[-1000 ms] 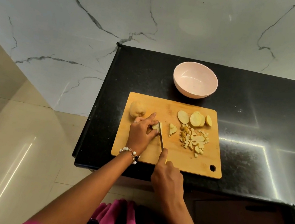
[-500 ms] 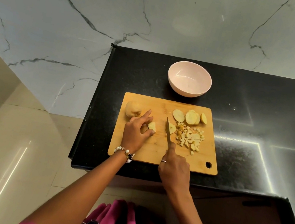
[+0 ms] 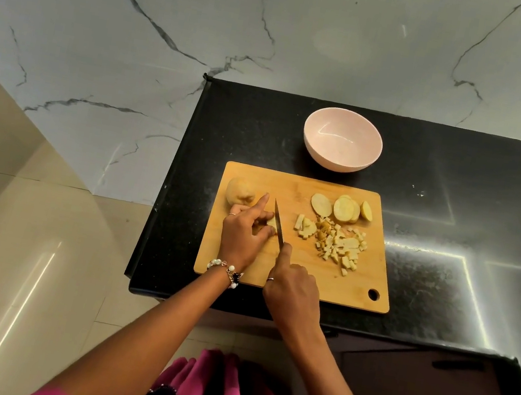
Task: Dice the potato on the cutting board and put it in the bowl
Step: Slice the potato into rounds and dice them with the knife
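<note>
- The black worktop [image 3: 461,198] carries my cutting board [image 3: 294,273], with the pink bowl [image 3: 342,143] just beyond it holding nothing yet
- An uncut potato chunk [image 3: 240,190] sits at the board's far left, slices [image 3: 342,208] far right, a heap of diced pieces [image 3: 338,244] below them
- My right hand [image 3: 292,295] grips the knife [image 3: 279,223], forefinger along its spine
- My left hand [image 3: 244,234] pinches a small potato piece [image 3: 271,222] against the blade
- I judge I'm mid-dicing; next I need a clean downward cut, fingertips tucked clear
</note>
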The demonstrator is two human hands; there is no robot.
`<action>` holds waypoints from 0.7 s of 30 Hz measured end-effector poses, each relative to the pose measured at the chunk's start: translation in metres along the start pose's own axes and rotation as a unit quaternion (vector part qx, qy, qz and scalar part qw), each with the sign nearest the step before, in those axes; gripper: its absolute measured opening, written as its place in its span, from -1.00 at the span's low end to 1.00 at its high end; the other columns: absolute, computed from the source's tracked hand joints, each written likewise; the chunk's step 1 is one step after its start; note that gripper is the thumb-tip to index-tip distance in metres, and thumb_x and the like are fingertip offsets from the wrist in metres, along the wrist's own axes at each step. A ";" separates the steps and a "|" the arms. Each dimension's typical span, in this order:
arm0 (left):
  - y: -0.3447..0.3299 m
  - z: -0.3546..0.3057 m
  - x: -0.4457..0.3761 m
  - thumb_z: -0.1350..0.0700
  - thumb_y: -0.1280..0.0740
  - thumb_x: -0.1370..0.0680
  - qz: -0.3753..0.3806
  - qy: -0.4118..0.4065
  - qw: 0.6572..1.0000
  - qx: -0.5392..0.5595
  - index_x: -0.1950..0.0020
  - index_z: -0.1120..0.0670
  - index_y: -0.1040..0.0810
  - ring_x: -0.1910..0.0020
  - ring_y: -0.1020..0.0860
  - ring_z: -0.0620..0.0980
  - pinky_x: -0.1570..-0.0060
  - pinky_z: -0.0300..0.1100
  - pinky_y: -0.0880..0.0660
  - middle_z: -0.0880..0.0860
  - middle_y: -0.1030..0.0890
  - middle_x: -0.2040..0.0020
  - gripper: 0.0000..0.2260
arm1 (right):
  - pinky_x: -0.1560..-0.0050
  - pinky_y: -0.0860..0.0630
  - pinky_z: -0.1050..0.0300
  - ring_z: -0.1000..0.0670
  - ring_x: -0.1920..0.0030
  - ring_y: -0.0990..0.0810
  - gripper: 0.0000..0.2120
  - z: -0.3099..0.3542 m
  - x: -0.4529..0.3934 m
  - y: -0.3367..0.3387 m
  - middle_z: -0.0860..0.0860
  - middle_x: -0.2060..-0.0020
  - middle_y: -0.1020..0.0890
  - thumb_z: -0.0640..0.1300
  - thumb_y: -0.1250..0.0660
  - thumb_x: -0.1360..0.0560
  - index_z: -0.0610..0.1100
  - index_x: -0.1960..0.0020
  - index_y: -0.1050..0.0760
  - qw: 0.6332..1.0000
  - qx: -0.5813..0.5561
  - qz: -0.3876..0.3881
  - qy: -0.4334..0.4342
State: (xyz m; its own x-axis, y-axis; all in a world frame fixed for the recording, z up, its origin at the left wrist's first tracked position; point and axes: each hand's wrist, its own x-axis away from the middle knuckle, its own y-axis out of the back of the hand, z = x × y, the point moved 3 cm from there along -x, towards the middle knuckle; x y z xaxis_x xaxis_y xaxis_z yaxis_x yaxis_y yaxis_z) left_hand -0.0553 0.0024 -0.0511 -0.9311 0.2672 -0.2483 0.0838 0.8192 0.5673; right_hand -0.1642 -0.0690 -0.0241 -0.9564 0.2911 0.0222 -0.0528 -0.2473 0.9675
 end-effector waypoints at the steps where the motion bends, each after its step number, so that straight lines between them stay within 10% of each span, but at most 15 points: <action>1: 0.000 0.000 0.000 0.19 -0.47 -0.40 -0.001 0.000 1.000 0.003 -0.37 0.11 -0.42 -0.06 -0.49 -0.02 -0.06 -0.35 -0.39 0.00 -0.68 0.03 -0.44 | 0.40 -0.24 0.07 -0.21 0.33 -0.55 -0.49 0.002 -0.003 -0.001 -0.21 0.26 -0.59 -0.27 -0.03 -0.53 -0.33 -0.47 -0.13 1.000 0.008 0.007 -0.001; 11: 0.000 -0.003 0.001 0.16 -0.47 -0.40 -0.012 0.009 1.000 -0.005 -0.38 0.12 -0.41 -0.02 -0.45 -0.05 -0.03 -0.42 -0.28 -0.02 -0.68 0.04 -0.44 | 0.49 -0.21 0.12 -0.14 0.46 -0.53 -0.35 -0.003 0.034 0.001 -0.17 0.34 -0.57 -0.26 -0.37 -0.37 -0.38 -0.40 -0.25 0.993 0.109 0.033 -0.005; 14: 0.002 -0.003 0.001 0.17 -0.47 -0.40 -0.001 0.011 1.000 0.002 -0.39 0.10 -0.39 -0.03 -0.47 -0.05 -0.05 -0.37 -0.35 -0.03 -0.68 0.03 -0.42 | 0.32 -0.28 0.06 -0.19 0.20 -0.57 -0.44 -0.006 0.034 -0.004 -0.18 0.11 -0.58 -0.24 -0.05 -0.56 -0.26 -0.52 0.03 0.999 0.017 0.040 -0.011; 21: 0.005 -0.005 0.001 0.20 -0.49 -0.37 0.012 0.016 1.000 0.023 -0.40 0.07 -0.38 0.02 -0.51 -0.04 -0.06 -0.27 -0.45 -0.04 -0.67 0.02 -0.38 | 0.29 -0.28 0.05 -0.22 0.15 -0.55 -0.46 -0.024 0.008 0.000 -0.19 0.11 -0.59 -0.21 -0.04 -0.56 -0.23 -0.52 -0.02 0.999 -0.019 0.008 -0.045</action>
State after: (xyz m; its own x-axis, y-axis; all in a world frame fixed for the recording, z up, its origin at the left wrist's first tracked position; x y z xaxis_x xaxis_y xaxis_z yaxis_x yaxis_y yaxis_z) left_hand -0.0581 0.0040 -0.0445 -0.9393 0.2716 -0.2095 0.1219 0.8352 0.5363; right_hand -0.1791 -0.0888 -0.0300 -0.9274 0.3690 0.0621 -0.0504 -0.2876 0.9564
